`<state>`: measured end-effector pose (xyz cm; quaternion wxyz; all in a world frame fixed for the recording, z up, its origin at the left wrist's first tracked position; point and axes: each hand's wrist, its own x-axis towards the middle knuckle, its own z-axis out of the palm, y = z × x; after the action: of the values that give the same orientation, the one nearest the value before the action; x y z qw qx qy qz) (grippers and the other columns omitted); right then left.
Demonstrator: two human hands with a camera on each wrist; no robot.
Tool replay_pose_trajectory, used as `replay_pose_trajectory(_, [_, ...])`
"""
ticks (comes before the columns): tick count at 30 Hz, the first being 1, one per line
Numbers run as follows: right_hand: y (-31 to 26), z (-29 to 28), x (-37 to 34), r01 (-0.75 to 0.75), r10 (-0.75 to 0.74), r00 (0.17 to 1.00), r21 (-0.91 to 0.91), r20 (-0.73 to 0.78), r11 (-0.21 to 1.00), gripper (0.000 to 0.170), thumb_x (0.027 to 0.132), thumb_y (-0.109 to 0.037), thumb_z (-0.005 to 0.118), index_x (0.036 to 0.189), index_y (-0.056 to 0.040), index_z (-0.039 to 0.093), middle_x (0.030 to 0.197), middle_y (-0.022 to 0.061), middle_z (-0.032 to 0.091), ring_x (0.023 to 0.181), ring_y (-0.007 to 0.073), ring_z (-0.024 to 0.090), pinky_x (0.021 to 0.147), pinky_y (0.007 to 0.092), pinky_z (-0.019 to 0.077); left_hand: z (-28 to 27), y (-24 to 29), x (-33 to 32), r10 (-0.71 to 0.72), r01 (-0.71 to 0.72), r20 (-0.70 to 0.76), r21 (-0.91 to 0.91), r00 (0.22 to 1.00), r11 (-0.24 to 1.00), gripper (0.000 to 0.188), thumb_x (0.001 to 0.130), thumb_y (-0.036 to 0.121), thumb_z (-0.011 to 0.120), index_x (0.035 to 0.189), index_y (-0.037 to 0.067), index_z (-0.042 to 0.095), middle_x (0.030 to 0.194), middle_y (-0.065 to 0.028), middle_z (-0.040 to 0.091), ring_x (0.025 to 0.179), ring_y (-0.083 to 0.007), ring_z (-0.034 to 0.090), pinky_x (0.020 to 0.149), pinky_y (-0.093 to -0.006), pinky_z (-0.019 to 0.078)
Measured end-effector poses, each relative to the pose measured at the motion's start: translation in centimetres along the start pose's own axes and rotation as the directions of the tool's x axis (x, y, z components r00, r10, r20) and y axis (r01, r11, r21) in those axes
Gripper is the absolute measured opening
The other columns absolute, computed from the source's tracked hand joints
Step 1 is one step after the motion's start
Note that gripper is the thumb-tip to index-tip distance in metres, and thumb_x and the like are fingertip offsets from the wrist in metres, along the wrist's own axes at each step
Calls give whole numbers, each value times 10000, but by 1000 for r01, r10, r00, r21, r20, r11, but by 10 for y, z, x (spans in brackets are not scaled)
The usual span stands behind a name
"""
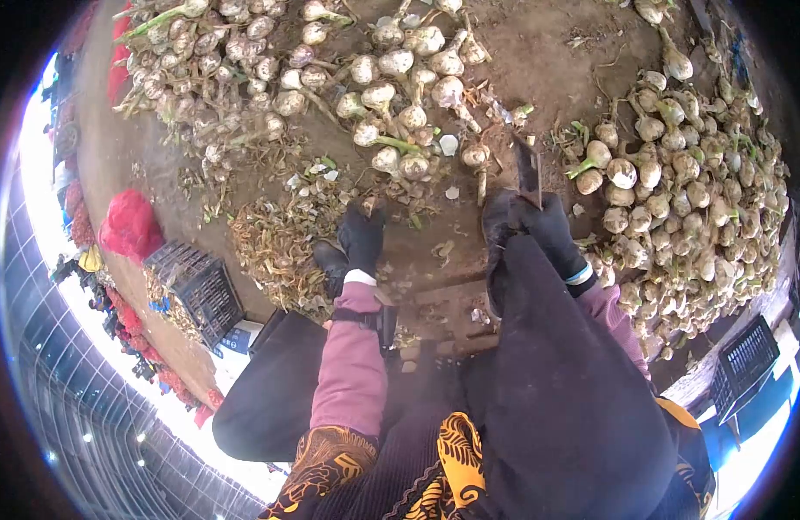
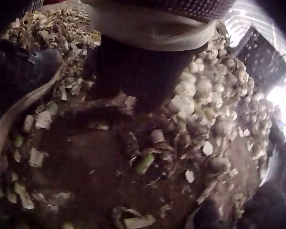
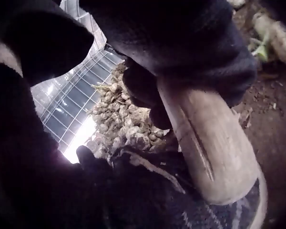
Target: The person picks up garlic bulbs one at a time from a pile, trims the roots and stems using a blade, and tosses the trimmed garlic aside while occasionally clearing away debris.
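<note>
The black-gloved right hand grips a wooden-handled metal knife, tip pointing far, likely for safety; whether the black-gloved left hand curls around anything, I cannot tell. Soil-stained white garlic bulbs lie far, seemingly within reach.

We're looking in on a farm shed or similar covered sorting space, and the brown earthen floor is giving it away. Soil-stained garlic bulbs are crowding its upper left corner, a second garlic heap is filling the right edge, and dry trimmings are littering the ground. Towards the left edge a red sack is sitting by a black plastic crate; behind, a gridded wall or roof is enclosing everything.
</note>
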<state>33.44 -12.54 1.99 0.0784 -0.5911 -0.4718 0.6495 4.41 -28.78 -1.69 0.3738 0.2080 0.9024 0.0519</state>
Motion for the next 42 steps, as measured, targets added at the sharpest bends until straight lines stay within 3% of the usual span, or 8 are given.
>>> replay_pose_trajectory(6, [2, 12, 7, 350, -359, 932, -402, 56, 846, 394, 677, -325, 791, 908, -23, 689, 836, 172, 672, 788, 327, 653, 737, 418, 509, -20, 76, -59, 444, -54, 216, -853, 870, 519, 579, 970, 203, 543, 1458, 37, 278, 1208, -158, 563, 990, -261, 627, 874, -352, 537])
replay_pose_trajectory(8, [-36, 16, 5, 494, -461, 869, -338, 179, 801, 374, 641, -318, 789, 896, -62, 694, 852, 164, 661, 835, 365, 639, 773, 436, 507, -6, 84, -49, 838, -832, -62, -183, 542, 524, 447, 891, 142, 603, 1293, 41, 435, 1183, -131, 588, 999, -239, 632, 831, -325, 545])
replay_pose_trajectory(10, [-49, 20, 2, 623, -582, 776, -435, 242, 650, 306, 588, -267, 772, 821, -97, 671, 793, 133, 637, 786, 348, 640, 721, 432, 510, -3, 90, -53, 908, -902, -15, -125, 418, 413, 319, 842, 103, 629, 1147, 34, 561, 1180, -129, 592, 1039, -257, 622, 845, -322, 535])
replay_pose_trajectory(27, [-73, 10, -5, 683, -595, 721, -508, 354, 525, 302, 560, -286, 761, 767, -118, 620, 732, 107, 597, 703, 339, 627, 641, 452, 497, -16, 116, -97, 670, -593, -89, -560, 737, 579, 456, 725, 107, 776, 1141, 36, 604, 1101, -124, 616, 964, -257, 625, 805, -358, 512])
replay_pose_trajectory(30, [-72, 8, -5, 699, -608, 705, -505, 365, 507, 320, 587, -298, 764, 828, -114, 663, 749, 122, 626, 718, 346, 636, 650, 436, 508, -19, 115, -63, 972, -960, -14, -159, 234, 229, 382, 734, 131, 773, 1067, 34, 612, 976, -103, 650, 870, -252, 644, 763, -351, 518])
replay_pose_trajectory(32, [-23, 5, 26, 615, -644, 743, -569, 185, 546, 301, 636, -300, 755, 837, -89, 682, 737, 128, 645, 703, 352, 642, 640, 421, 514, -26, 124, -68, 958, -945, 56, -154, 282, 287, 337, 762, 124, 748, 1055, 33, 608, 942, -69, 650, 833, -204, 636, 742, -322, 521])
replay_pose_trajectory(34, [6, -10, 38, 469, -555, 831, -566, 24, 678, 279, 686, -300, 738, 829, -65, 692, 718, 139, 654, 680, 361, 644, 624, 414, 516, -42, 153, -110, 563, -397, 135, -577, 816, 714, 284, 811, 89, 699, 1073, 34, 603, 960, -10, 634, 823, -113, 612, 728, -267, 523])
replay_pose_trajectory(42, [-4, -2, 0, 363, -398, 917, -364, -25, 858, 178, 750, -172, 690, 782, 2, 685, 690, 196, 640, 609, 291, 640, 599, 375, 490, -41, 171, -101, 625, -609, 8, -217, 780, 763, 362, 779, 222, 777, 1065, 56, 629, 989, -70, 656, 856, -216, 636, 808, -331, 508])
